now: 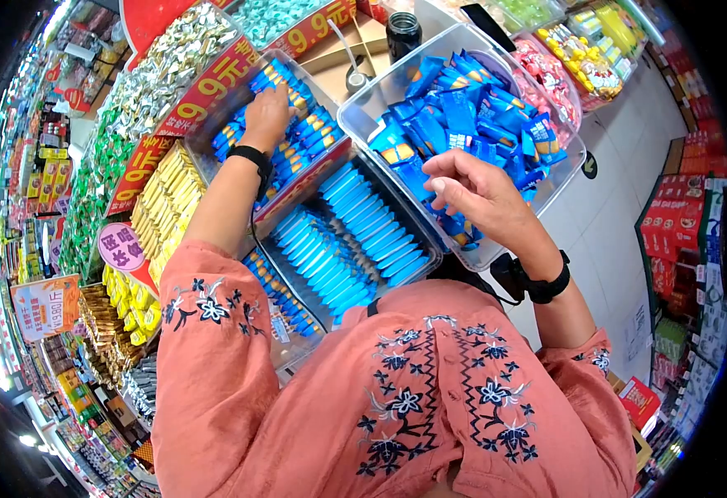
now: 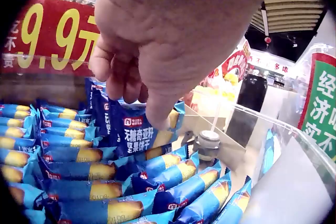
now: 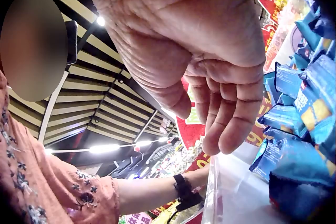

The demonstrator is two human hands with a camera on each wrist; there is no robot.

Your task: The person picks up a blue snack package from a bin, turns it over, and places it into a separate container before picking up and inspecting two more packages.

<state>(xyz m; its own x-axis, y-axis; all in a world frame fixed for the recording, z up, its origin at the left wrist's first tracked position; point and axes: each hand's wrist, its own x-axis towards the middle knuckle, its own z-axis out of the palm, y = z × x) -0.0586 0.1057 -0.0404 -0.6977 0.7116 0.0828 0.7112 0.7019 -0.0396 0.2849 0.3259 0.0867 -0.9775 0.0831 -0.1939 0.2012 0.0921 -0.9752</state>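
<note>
In the head view my left hand (image 1: 267, 116) is over the upper bin of blue packets (image 1: 309, 131), set in rows. The left wrist view shows that hand (image 2: 157, 50) pinching an upright blue packet (image 2: 137, 129) between thumb and fingers, beside rows of lying packets (image 2: 89, 171). My right hand (image 1: 483, 195) hovers over the near side of a clear tub (image 1: 575, 178) with a loose heap of blue packets (image 1: 496, 124). In the right wrist view its fingers (image 3: 231, 113) are loosely bent and hold nothing, with the heap (image 3: 299, 166) beside them.
A bin of light blue packets (image 1: 322, 257) lies nearest my body. Yellow packets (image 1: 168, 199) and red price signs (image 1: 210, 83) stand on the left. A black bottle (image 1: 403, 37) is behind the bins. Tiled floor (image 1: 608, 224) shows to the right.
</note>
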